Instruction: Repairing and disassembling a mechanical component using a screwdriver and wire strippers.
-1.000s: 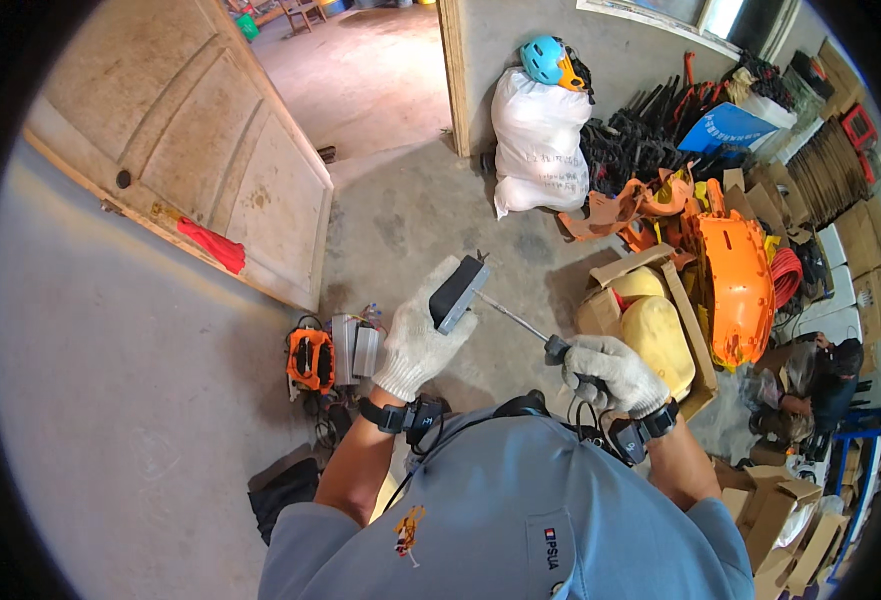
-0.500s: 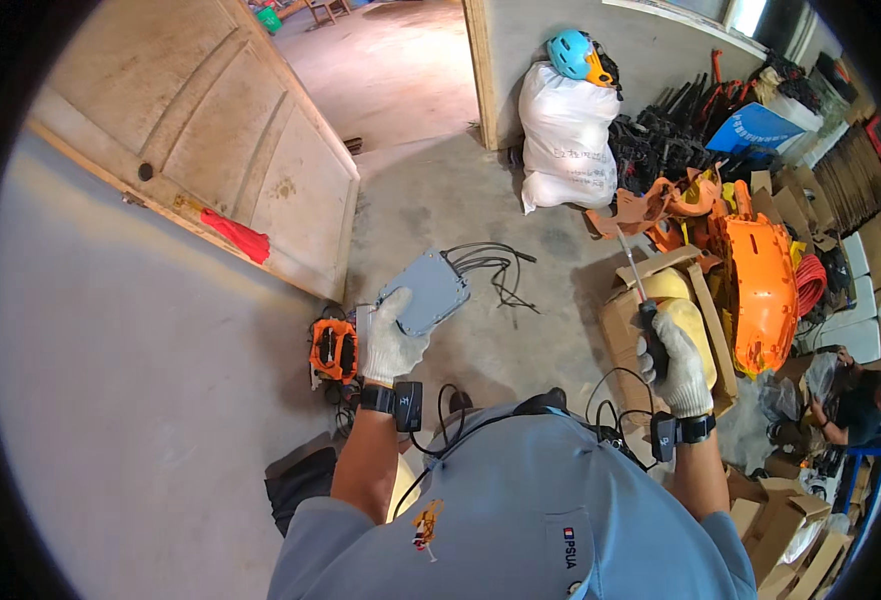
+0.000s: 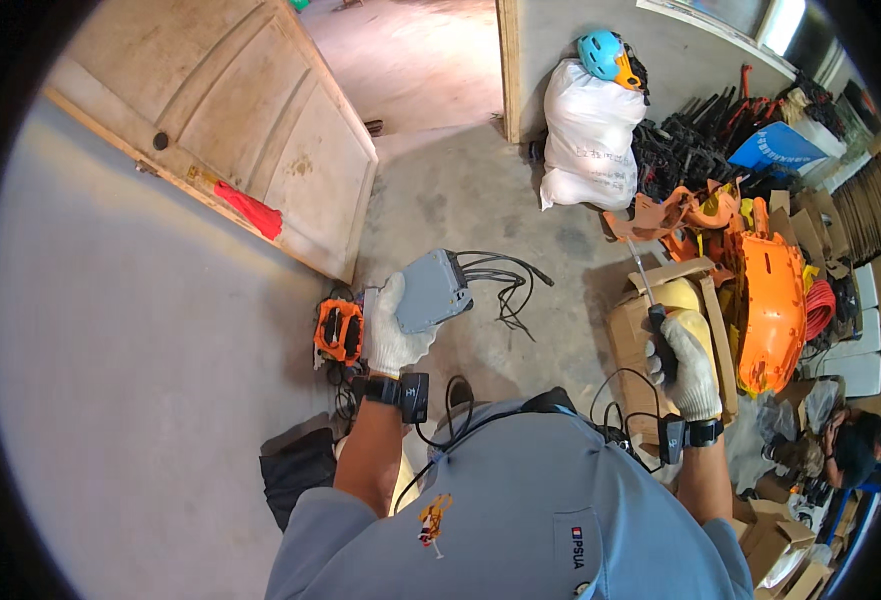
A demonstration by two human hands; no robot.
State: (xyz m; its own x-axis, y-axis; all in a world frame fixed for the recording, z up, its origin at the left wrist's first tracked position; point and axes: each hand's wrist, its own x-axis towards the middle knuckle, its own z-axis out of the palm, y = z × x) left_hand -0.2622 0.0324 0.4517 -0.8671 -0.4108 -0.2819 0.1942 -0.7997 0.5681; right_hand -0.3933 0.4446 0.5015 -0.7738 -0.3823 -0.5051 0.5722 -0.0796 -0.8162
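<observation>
Furthest left, a red cloth hangs on the pale wooden door leaf that leans open against the wall. Below it, on the concrete floor, sits a small orange-and-black device, just beside my left hand. That gloved hand is closed around the lower end of a flat grey metal box with a bundle of black cables trailing from its far side; I hold it up at chest height, tilted, with the cables hanging free over the floor. To work on it well, I judge I should keep the box steady with my thumb across its face and turn the cable side away, so the leads do not snag the tool.

My right hand, also gloved, is wrapped tight round the black handle of a long thin-shafted screwdriver, its tip pointing up and away, well apart from the box. I would bring the tip in slowly and seat it square before turning.

As for packaging: a full white woven sack with faint dark printing stands by the doorway, a blue helmet on top. An open brown cardboard box holds something yellow; I cannot tell what. Right of it lie orange plastic housings, a blue flat board, and more cardboard cartons near the lower right edge.
</observation>
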